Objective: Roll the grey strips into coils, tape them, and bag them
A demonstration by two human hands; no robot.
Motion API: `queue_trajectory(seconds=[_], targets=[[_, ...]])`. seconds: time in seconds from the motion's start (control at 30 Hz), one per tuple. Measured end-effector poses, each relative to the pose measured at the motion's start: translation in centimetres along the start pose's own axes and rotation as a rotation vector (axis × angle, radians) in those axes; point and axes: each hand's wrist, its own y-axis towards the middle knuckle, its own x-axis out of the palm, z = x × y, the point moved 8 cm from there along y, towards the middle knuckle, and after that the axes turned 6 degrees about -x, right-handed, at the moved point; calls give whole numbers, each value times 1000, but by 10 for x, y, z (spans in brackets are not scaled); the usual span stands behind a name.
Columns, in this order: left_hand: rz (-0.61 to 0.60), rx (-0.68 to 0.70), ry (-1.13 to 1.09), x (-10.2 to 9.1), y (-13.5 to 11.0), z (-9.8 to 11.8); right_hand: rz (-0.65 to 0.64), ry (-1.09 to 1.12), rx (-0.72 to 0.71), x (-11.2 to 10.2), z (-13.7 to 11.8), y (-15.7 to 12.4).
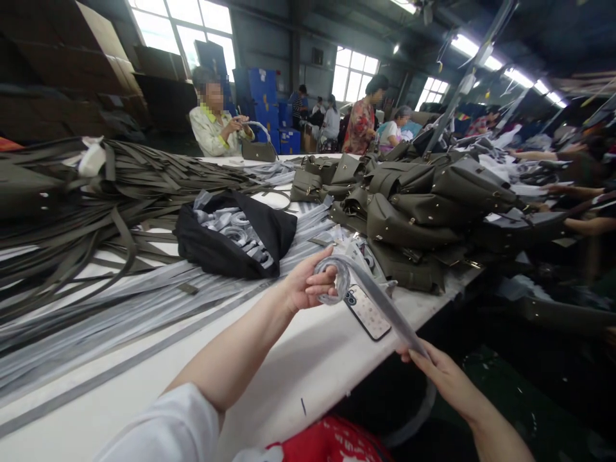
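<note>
My left hand (pixel 312 282) is closed around a coil at one end of a grey strap (pixel 380 298) in a clear plastic sleeve. From the coil the strap runs down to the right, where my right hand (pixel 428 359) pinches it. Past the right hand its tail hangs in a curve below the table edge. A phone in a patterned case (pixel 369 314) lies on the table under the stretched strap. Beyond the left hand sits a black cloth bag (pixel 212 250), its mouth open, with several rolled grey straps (pixel 235 231) inside.
Long grey wrapped straps (pixel 120 321) and a heap of olive straps (pixel 158 170) cover the left of the white table (pixel 269 378). Olive handbags (pixel 414 199) are piled at right. A person (pixel 216 125) across the table handles a small bag; other people work behind and at right.
</note>
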Motion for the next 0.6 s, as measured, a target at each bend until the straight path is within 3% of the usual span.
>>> queue_trajectory(seconds=[0.17, 0.4, 0.6], targets=[[29, 130, -54, 4, -9, 29, -63, 37, -3, 7, -3, 4], [-48, 253, -167, 14, -15, 56, -80, 351, 17, 16, -7, 9], [-79, 329, -323, 21, -19, 63, 260, 249, 63, -14, 3, 23]])
